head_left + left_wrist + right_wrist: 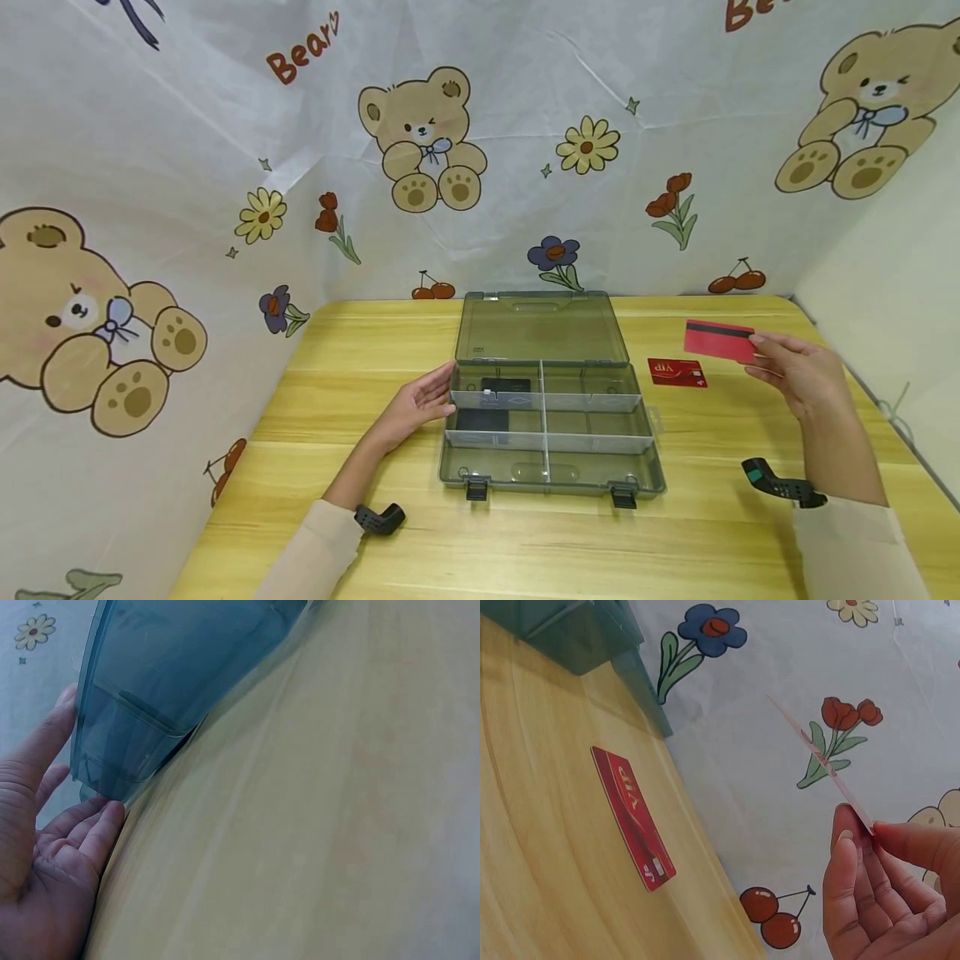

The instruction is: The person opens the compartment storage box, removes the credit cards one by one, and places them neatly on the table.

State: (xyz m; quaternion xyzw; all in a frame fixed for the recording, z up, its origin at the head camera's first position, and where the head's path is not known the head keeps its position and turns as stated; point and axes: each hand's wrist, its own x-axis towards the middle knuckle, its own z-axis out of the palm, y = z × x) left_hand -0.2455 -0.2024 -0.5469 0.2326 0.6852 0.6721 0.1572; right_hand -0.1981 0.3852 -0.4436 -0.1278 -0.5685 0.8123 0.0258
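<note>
"Red magnetic-stripe card (712, 341), where's it hovering?"

"Near the VIP card (677, 372); my right hand (804, 373) is pinching it aloft. My left hand (412, 408) is resting loosely against the compartment box (491, 462)."

In the head view, the right hand's grip (806, 371) hides a corner of the red striped card (716, 342), which the right wrist view shows nearly edge-on, its print illegible. Two dark rectangles (483, 420) in the organizer box (480, 460) are too indistinct to identify. Tiny marks on its lid (540, 332) defy reading; both wrist views crop the box.
</note>
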